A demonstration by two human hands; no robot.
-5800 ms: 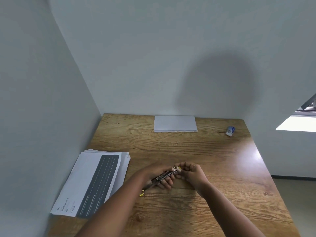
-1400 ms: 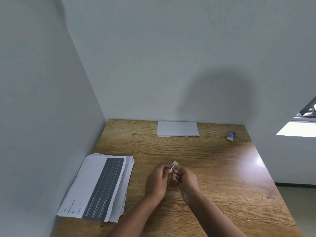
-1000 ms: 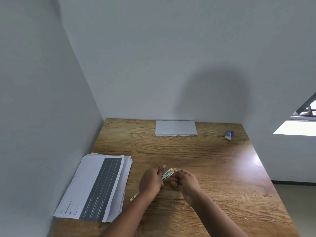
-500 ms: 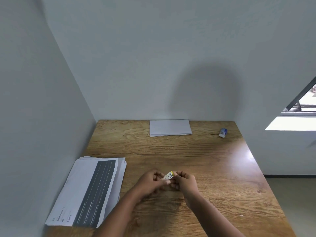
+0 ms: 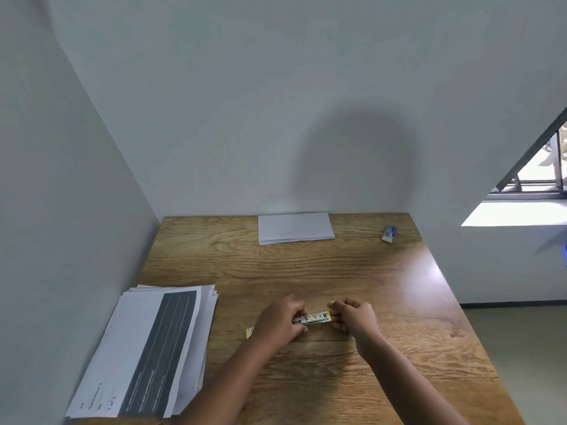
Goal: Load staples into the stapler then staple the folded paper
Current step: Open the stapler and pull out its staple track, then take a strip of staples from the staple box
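The stapler is lying low over the near middle of the wooden table, stretched between the two hands; whether it is touching the wood cannot be told. Its metal channel is facing up, with a yellow tip at the right end and another small yellow part poking out behind the left hand near the tabletop. The left hand is curling its fingers round the stapler's left end, covering that part of it. The right hand is sitting at the yellow tip with its fingers curled in, seemingly pinching the tip; the contact itself is too small to make out clearly. Whether staples are sitting in the channel cannot be told.

One folded paper is lying flat at the far edge of the table, against the back wall and well apart from the hands. One small white and blue box is resting near the far right corner. One fanned stack of printed sheets is lying along the near left edge, the top sheet carrying a dark band; it is sitting just left of the left forearm. Nothing is lying on the bare wood between the hands and the folded paper. A window is showing at the right.
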